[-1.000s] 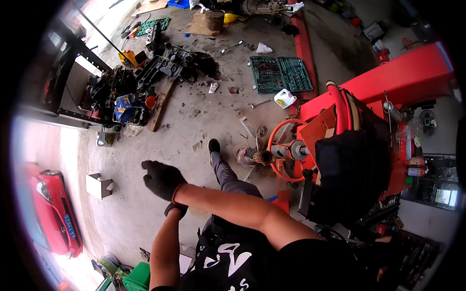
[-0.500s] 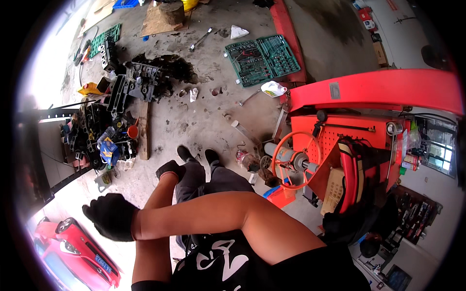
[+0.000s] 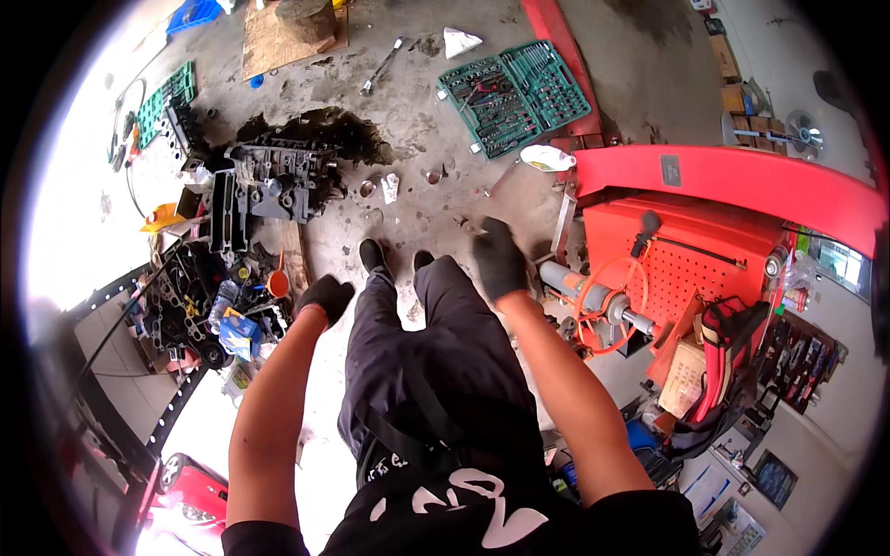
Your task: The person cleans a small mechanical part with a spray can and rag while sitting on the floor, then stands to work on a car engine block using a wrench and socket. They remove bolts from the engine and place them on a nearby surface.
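I look straight down at my dark trousers and black shoes [image 3: 373, 252] on a stained concrete floor. My left hand [image 3: 324, 296] wears a black glove, is loosely curled and holds nothing, hanging beside my left thigh. My right hand [image 3: 499, 259], also gloved in black, is blurred in front of my right leg with fingers apart and nothing in it. It is nearest the red wheel-balancing machine [image 3: 714, 232] and its shaft with an orange ring [image 3: 603, 306].
A dismantled engine block [image 3: 278, 176] and oily parts lie ahead left. An open green socket set case [image 3: 512, 93] lies ahead right, a wrench [image 3: 380, 67] beyond. A red car [image 3: 190, 482] sits at lower left. Shelves and boxes stand right.
My view has swung downward and my arms have uncrossed: the gloved hand held across my body dropped to my left side, and my right hand came forward beside the red machine.
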The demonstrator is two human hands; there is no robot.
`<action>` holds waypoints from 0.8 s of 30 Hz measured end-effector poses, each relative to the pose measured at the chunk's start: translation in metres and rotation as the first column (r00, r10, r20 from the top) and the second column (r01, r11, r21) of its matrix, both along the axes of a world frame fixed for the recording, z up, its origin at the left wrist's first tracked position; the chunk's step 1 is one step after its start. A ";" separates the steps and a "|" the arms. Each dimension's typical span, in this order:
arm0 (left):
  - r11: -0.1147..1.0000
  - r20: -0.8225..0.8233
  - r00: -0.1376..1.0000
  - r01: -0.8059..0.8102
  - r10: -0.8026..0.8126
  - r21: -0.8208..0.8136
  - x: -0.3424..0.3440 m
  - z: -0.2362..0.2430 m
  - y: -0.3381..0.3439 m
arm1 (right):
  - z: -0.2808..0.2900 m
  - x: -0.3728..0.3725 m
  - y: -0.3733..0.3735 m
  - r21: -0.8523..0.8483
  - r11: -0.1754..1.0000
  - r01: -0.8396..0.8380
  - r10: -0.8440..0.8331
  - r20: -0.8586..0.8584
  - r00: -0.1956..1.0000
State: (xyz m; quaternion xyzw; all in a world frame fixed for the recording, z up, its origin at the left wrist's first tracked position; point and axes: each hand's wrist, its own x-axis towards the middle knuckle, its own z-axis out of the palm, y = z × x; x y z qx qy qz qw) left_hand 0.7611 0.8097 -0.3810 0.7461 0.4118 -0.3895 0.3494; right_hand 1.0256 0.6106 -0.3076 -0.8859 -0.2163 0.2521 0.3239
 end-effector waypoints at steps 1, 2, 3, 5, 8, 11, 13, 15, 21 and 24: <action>1.000 -0.021 1.000 -0.004 0.004 -0.008 -0.017 -0.010 0.017 | -0.031 0.029 -0.043 -0.031 0.991 0.129 -0.131 -0.070 0.989; 1.000 -0.060 0.998 -0.018 0.017 -0.009 -0.049 -0.025 0.032 | -0.044 0.051 -0.070 -0.063 0.965 0.253 -0.260 -0.158 0.952; 0.995 -0.111 0.989 -0.094 0.098 0.035 -0.107 -0.066 0.044 | -0.048 0.068 -0.085 -0.062 0.925 0.375 -0.378 -0.271 0.885; 0.985 -0.217 0.962 -0.152 0.167 0.084 -0.161 -0.095 0.057 | -0.052 0.097 -0.103 -0.045 0.816 0.576 -0.532 -0.447 0.719; 0.991 -0.398 0.909 -0.134 0.125 0.005 -0.188 -0.100 0.077 | -0.088 0.128 -0.100 -0.040 0.798 0.601 -0.553 -0.444 0.705; 0.880 -0.554 0.757 -0.467 0.346 -0.089 -0.190 -0.103 0.087 | -0.128 0.154 -0.028 -0.020 0.854 0.520 -0.423 -0.608 0.672; 0.751 -0.634 0.633 -0.649 0.444 -0.122 -0.133 -0.080 0.098 | -0.171 0.177 0.022 -0.059 0.810 0.584 -0.465 -0.671 0.577; 0.659 -0.619 0.568 -0.745 0.543 -0.105 -0.096 -0.089 0.105 | -0.219 0.209 0.084 -0.110 0.813 0.571 -0.487 -0.666 0.565; 0.509 -0.664 0.384 -0.861 0.641 -0.006 0.024 -0.120 0.133 | -0.381 0.340 0.224 -0.237 0.876 0.419 -0.435 -0.762 0.480; 0.637 -0.646 0.532 -0.765 0.548 -0.089 0.088 -0.144 0.166 | -0.437 0.391 0.256 -0.303 0.838 0.453 -0.472 -0.819 0.325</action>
